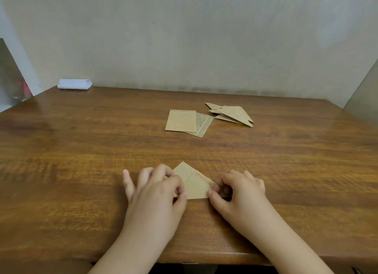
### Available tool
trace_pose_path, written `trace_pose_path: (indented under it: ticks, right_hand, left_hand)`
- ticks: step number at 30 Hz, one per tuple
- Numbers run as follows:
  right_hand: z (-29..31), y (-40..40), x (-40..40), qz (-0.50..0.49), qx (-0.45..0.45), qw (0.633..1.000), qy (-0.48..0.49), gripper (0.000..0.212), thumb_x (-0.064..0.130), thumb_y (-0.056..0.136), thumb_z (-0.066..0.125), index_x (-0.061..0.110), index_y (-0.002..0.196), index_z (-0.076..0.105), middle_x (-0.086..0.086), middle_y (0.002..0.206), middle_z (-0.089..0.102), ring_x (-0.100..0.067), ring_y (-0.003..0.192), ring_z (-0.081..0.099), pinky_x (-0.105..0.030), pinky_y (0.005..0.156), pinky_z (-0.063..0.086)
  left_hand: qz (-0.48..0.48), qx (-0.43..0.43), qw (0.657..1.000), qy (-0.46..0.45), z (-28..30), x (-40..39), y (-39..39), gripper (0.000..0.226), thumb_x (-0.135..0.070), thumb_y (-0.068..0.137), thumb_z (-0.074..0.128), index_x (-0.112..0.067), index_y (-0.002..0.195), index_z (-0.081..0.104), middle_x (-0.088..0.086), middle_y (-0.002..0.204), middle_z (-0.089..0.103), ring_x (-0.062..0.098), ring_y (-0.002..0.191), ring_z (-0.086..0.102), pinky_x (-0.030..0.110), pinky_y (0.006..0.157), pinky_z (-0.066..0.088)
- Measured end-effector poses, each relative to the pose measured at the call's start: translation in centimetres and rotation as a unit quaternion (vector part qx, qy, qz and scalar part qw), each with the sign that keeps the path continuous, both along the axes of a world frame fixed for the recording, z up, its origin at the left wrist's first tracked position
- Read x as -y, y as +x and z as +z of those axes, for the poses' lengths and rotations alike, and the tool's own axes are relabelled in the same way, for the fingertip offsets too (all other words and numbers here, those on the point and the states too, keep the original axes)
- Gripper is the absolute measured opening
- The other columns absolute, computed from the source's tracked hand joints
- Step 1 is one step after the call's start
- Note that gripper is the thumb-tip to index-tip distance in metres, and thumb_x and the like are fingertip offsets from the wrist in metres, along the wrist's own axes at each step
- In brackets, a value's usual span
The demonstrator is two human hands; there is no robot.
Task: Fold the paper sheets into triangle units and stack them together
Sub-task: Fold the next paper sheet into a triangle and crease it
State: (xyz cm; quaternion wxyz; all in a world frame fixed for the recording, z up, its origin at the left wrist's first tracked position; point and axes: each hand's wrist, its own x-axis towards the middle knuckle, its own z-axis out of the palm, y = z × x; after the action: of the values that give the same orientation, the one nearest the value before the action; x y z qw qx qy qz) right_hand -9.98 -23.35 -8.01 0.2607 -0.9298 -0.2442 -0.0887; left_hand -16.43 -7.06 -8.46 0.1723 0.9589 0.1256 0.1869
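Note:
A brown printed paper sheet (194, 181), partly folded with a point toward the wall, lies on the wooden table (81, 150) near the front edge. My left hand (157, 189) pinches its left side with curled fingers. My right hand (235, 189) pinches its right corner between thumb and forefinger. Farther back lie two flat brown paper sheets (184, 122), one overlapping the other. To their right sits a pile of folded triangle units (233, 114).
A folded white cloth (74, 83) rests at the table's far left corner against the wall. A dark framed panel (10, 77) leans at the left. The table's front edge runs just below my wrists.

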Motion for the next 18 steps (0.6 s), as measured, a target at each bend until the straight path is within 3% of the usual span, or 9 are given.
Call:
trace_pose_path:
  ticks: [10, 18]
  right_hand:
    - [0.4, -0.1, 0.0, 0.002, -0.009, 1.0, -0.002, 0.02, 0.045, 0.085, 0.058, 0.034, 0.069, 0.05, 0.013, 0.078, 0.051, -0.004, 0.088, 0.041, -0.025, 0.088, 0.017]
    - [1.2, 0.1, -0.4, -0.027, -0.022, 0.999, -0.034, 0.019, 0.042, 0.084, 0.056, 0.029, 0.069, 0.055, 0.012, 0.073, 0.052, -0.006, 0.085, 0.041, -0.029, 0.084, 0.02]
  left_hand:
    - [0.053, -0.022, 0.994, -0.095, 0.1, -2.3, -0.5, 0.026, -0.04, 0.077, 0.071, -0.037, 0.058, 0.053, -0.028, 0.092, 0.045, -0.002, 0.101, 0.024, 0.054, 0.116, -0.002]
    - [0.038, -0.09, 0.985, -0.139, 1.2, -3.2, -0.2, 0.018, -0.042, 0.081, 0.069, -0.035, 0.067, 0.059, -0.029, 0.099, 0.044, 0.006, 0.117, 0.028, 0.053, 0.116, 0.0]
